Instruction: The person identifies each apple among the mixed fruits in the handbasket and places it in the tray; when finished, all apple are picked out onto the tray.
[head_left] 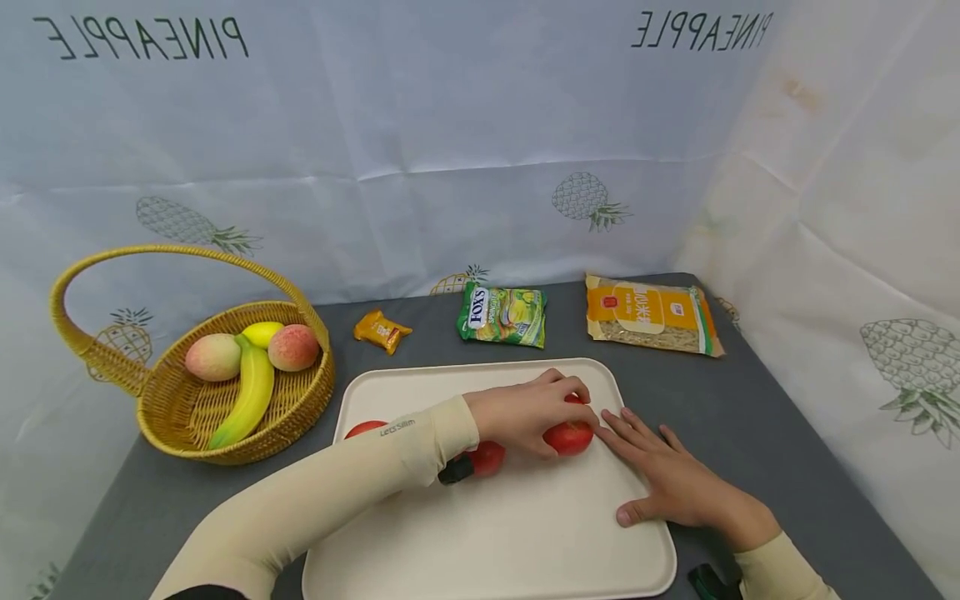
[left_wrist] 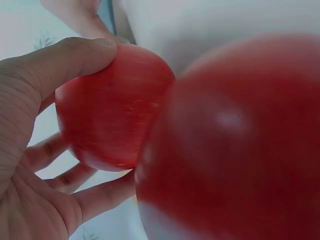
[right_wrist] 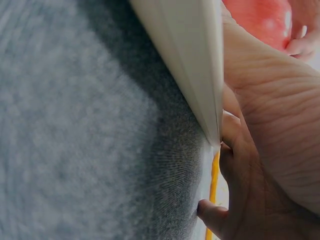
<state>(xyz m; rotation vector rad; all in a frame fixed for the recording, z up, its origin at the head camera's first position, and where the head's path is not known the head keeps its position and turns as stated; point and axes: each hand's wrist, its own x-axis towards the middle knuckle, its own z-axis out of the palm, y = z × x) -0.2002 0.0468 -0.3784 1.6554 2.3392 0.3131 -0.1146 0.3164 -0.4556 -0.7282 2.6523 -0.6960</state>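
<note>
My left hand [head_left: 528,410] grips a red apple [head_left: 568,438] over the right part of a cream tray [head_left: 517,533]. In the left wrist view, thumb and fingers curl round this streaked apple [left_wrist: 110,110], and a second, larger-looking apple [left_wrist: 240,140] fills the foreground. That second apple [head_left: 489,458] sits below my left wrist in the head view. A third red fruit [head_left: 366,427] is mostly hidden behind the sleeve. My right hand [head_left: 667,471] rests with spread fingers on the tray's right edge, its fingertips close beside the gripped apple.
A wicker basket [head_left: 161,421] with a banana [head_left: 251,392], two peaches and another yellow fruit stands at the left. Behind the tray lie an orange snack packet [head_left: 381,332], a green Fox's bag [head_left: 502,317] and a bag of grain [head_left: 652,315]. Patterned cloth walls surround the grey table.
</note>
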